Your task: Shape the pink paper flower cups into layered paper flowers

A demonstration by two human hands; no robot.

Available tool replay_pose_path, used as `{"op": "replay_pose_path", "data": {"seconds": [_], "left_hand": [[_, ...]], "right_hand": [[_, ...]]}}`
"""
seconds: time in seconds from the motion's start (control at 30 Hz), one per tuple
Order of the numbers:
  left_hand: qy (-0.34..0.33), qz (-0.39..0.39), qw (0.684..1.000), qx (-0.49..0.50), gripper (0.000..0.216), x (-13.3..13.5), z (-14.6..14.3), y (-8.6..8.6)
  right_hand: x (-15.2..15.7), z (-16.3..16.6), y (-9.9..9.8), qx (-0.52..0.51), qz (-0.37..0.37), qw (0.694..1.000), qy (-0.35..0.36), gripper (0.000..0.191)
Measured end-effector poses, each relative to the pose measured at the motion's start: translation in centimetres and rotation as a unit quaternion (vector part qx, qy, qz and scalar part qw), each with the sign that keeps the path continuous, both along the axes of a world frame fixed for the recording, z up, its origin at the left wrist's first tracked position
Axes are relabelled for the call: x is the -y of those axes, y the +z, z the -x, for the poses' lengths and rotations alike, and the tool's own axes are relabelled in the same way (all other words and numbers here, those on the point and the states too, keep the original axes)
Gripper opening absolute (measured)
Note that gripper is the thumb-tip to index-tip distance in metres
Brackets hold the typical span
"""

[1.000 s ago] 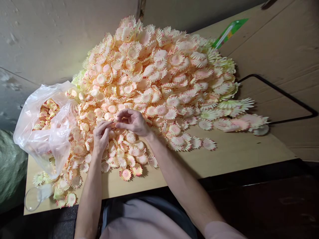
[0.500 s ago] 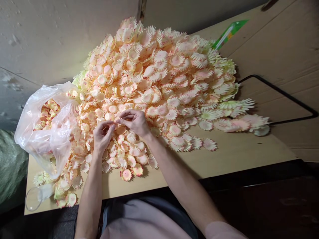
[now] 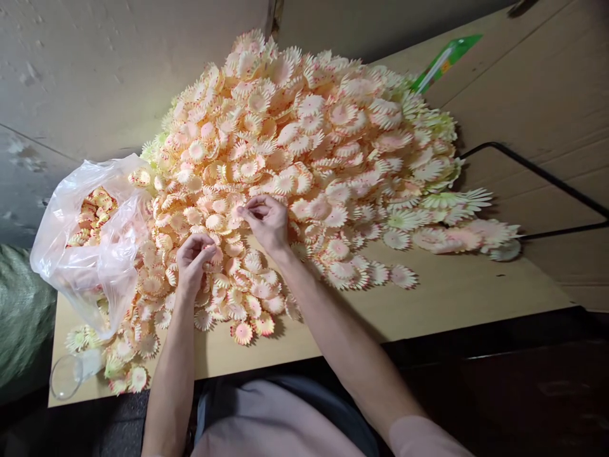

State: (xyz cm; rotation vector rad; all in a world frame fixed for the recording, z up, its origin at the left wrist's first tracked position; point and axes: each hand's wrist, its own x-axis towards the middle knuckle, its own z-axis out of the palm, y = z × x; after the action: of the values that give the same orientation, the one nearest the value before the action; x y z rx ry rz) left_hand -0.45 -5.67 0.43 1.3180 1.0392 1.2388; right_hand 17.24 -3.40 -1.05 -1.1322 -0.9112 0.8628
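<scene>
A big heap of peach and pink fabric flower petals (image 3: 309, 139) covers the wooden table (image 3: 451, 292). My left hand (image 3: 194, 257) is closed, its fingers curled over petal pieces at the heap's near side. My right hand (image 3: 266, 219) sits a little farther in, its fingertips pinched on a petal at the heap's edge. The two hands are apart.
A clear plastic bag (image 3: 90, 241) with more petals lies at the left. A small clear cup (image 3: 66, 376) sits at the table's near left corner. A green packet (image 3: 445, 60) and a black metal rod (image 3: 537, 184) lie over cardboard at the right. Loose petals (image 3: 242, 331) trail near the front edge.
The hands were touching at the fingertips over one petal piece. They have since parted: the right hand moved up into the heap, the left stayed near.
</scene>
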Motion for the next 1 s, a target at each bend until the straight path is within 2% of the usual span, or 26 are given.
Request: {"op": "replay_pose_path", "data": {"seconds": [0.17, 0.3, 0.4, 0.53, 0.63, 1.0], "left_hand": [[0.072, -0.032, 0.997, 0.028, 0.022, -0.6, -0.1, 0.2], [0.050, -0.036, 0.998, 0.012, 0.021, -0.8, -0.4, 0.4], [0.025, -0.033, 0.999, -0.014, 0.025, -0.7, -0.3, 0.2], [0.000, -0.024, 1.000, -0.020, 0.030, -0.5, -0.2, 0.0], [0.006, -0.031, 0.999, -0.026, 0.033, -0.6, -0.2, -0.1], [-0.002, -0.039, 0.999, -0.016, 0.031, -0.7, -0.4, -0.2]], "right_hand": [[0.1, -0.6, 0.3, 0.037, -0.007, 0.999, 0.009, 0.033], [0.6, -0.6, 0.7, 0.114, -0.087, 0.990, 0.012, 0.026], [1.0, -0.5, 1.0, 0.102, -0.117, 0.985, 0.076, 0.022], [1.5, 0.0, 1.0, 0.033, -0.074, 0.976, 0.201, 0.026], [1.7, 0.3, 0.9, -0.015, -0.045, 0.968, 0.247, 0.028], [1.7, 0.1, 1.2, -0.066, -0.015, 0.967, 0.247, 0.026]]}}
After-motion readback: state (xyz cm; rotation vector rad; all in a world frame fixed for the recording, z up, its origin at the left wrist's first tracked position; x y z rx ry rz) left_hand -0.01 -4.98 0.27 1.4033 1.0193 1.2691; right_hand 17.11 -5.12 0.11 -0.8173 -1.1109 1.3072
